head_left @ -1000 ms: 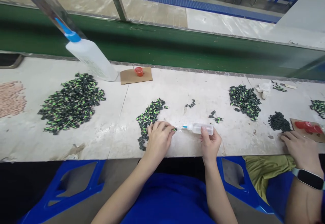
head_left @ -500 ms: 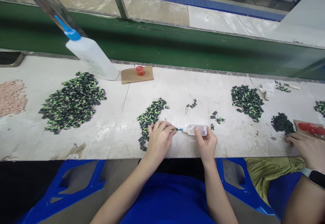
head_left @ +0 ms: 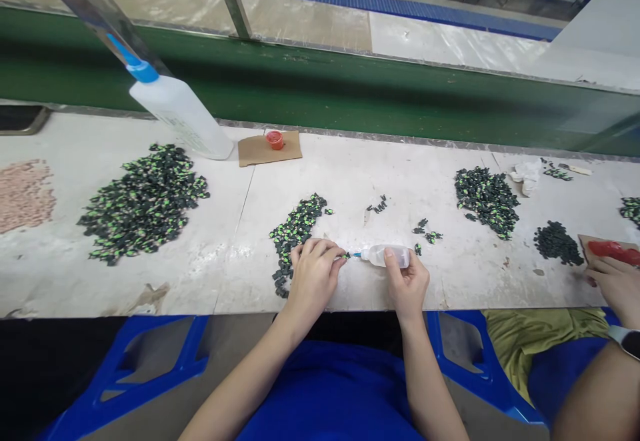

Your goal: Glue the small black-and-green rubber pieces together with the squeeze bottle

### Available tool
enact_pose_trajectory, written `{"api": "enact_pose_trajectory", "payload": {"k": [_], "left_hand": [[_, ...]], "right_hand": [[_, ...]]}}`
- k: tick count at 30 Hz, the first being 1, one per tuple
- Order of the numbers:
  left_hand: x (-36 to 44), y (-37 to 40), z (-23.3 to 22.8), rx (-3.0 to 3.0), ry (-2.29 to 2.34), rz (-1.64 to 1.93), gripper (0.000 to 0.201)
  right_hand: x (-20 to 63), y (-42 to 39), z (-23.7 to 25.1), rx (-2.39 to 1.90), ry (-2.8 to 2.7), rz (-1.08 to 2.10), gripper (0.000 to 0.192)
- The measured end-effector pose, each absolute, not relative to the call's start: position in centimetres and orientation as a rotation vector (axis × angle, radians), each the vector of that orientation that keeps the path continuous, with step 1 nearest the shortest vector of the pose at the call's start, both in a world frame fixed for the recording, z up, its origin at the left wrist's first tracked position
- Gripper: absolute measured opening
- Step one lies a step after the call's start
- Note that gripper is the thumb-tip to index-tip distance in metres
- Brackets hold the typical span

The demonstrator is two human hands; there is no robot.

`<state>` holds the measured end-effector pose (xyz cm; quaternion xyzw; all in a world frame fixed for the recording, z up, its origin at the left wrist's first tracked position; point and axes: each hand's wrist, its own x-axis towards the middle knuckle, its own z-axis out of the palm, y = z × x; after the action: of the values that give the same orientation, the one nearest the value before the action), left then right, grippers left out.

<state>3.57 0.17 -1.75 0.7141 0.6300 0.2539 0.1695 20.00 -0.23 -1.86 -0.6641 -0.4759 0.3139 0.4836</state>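
The bottle [head_left: 390, 255] lies on its side in the grasp of the right hand [head_left: 409, 281], which wraps its right end, so the blue tip [head_left: 357, 255] points left. At the bottle's left end, the left hand [head_left: 315, 267] pinches a small dark part [head_left: 347, 255] low over the table [head_left: 425, 184]. Left of the bottle sits a pile [head_left: 300, 219] of similar pieces. Squeezing the bottle too hard could let out too much of whatever it holds and wet the left hand; a jab of the tip could knock the part from so narrow a pinch, and a careless sweep could scatter the pile. Whether tip and part touch is too small to tell; the bottle's fill is unclear, and the left hand hides some of the pile. Well right of the bottle, a co-worker's hand [head_left: 615, 287] is partly cut off.
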Motion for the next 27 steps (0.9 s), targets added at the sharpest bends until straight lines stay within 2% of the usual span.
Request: {"api": "enact_pose_trajectory", "payload": {"k": [16,23,27], "left_hand": [[3.5,0.3,-1.8,1.995,1.785,0.714,0.009],[3.7,0.5,-2.0,2.010,1.766,0.770,0.013],[3.7,0.5,-2.4,2.069,1.720,0.812,0.015]], "right_hand": [[20.3,-0.1,-2.0,-1.581,-1.085,0.756,0.037],[21.2,0.6,-2.2,-1.363,-0.953,0.783,0.028],[19.9,1.9,-1.3,-1.290,-1.171,0.812,0.038]]}}
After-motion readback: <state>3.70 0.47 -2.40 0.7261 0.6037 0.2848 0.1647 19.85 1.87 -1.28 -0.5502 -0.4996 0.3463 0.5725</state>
